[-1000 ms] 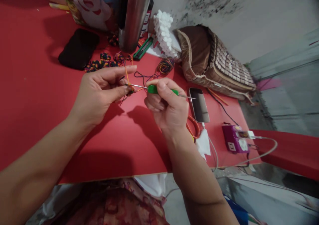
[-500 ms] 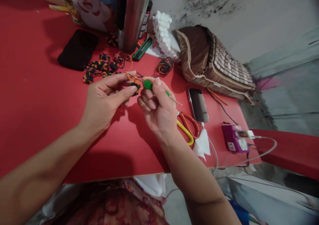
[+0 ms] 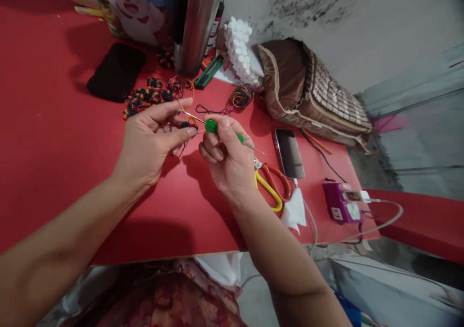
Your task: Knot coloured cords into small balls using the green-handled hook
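1. Head view: shows left hand (image 3: pixel 150 138), thumb and fingers closed on a small crocheted piece (image 3: pixel 189 125), dark with some orange, above the red table (image 3: pixel 152 230).
2. Shows right hand (image 3: pixel 232 155) gripping the green handle (image 3: pixel 211 126) of a thin metal hook (image 3: pixel 194 117), tip close to the left forefinger, second thin metal end projecting past the palm.
3. Shows orange yarn (image 3: pixel 191 120) at the hook's shaft; loops too fine to resolve.
4. Done, apparently: similar dark-and-orange pieces (image 3: pixel 147 95), clustered on the table beyond the left hand; too tangled for a count.
5. Under way, by judgement: the held piece, seemingly part-made and joined to yarn.
6. Left, by judgement: at least the stitch in progress; number of further stitches impossible to tell.
7. Includes a wound yarn bundle (image 3: pixel 241 96) beyond the right hand, and scissors (image 3: pixel 268 190) beside the right wrist, outside either grip.
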### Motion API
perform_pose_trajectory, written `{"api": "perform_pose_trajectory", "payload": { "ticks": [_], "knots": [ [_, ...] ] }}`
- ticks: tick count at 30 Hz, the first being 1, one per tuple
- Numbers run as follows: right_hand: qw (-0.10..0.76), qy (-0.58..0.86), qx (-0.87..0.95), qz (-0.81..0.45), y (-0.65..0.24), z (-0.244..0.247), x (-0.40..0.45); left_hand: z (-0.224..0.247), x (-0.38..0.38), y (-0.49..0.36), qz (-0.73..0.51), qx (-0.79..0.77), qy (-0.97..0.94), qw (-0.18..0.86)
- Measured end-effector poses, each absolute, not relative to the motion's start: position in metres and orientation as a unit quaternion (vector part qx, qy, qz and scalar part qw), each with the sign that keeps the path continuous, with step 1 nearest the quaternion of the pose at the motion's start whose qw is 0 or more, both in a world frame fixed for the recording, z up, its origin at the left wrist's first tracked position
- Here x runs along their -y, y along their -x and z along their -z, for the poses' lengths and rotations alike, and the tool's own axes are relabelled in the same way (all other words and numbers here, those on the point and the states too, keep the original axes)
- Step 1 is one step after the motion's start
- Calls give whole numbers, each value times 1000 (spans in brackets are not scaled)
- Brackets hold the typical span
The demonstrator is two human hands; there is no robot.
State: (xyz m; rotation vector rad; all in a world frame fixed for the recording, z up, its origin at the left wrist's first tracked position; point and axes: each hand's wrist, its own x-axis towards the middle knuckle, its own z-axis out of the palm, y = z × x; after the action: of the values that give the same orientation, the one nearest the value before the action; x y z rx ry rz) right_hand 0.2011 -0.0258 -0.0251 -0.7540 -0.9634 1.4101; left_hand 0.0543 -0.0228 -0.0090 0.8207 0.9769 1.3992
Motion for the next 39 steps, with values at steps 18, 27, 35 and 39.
{"api": "perform_pose_trajectory", "payload": {
  "ticks": [18,27,35,39],
  "knots": [
    [608,443,592,-290,-198,37,37,13,26,-58,-579,-366,-313,658],
    [545,339,422,-640,-222,26,8,1,20,-41,-517,-341,-397,678],
    [532,346,487,-601,-242,24,1,1,22,-39,-493,-344,-452,659],
    [556,366,496,-557,-240,15,4,-1,23,-39,-492,-354,-443,660]
  ]
}}
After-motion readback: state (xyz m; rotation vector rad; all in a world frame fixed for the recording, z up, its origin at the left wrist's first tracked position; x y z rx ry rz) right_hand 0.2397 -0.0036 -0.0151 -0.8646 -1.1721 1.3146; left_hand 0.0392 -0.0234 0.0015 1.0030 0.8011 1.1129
